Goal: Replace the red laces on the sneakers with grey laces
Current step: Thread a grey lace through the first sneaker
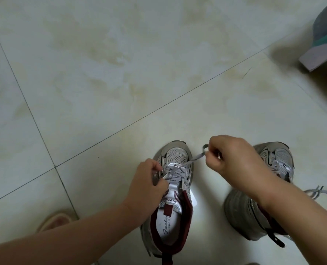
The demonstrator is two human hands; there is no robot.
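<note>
Two sneakers stand toes-away on the tiled floor (101, 64); the left sneaker (175, 188) sits at 6 o'clock, its grey lace (178, 172) crossed through the lowest eyelets; the left hand (149, 186) pinches one lace end at the shoe's side, grip closed on it; the right hand (233, 157) holds the other end taut toward 2 o'clock, grip narrow around it; the right sneaker (273, 169), partly hidden beneath that forearm, trails grey lace at 4 o'clock.

Two bare arms come in from the bottom of the frame, ending in a bare left hand (146, 183) and bare right hand (233, 157). No sleeves, rings or watch show.
</note>
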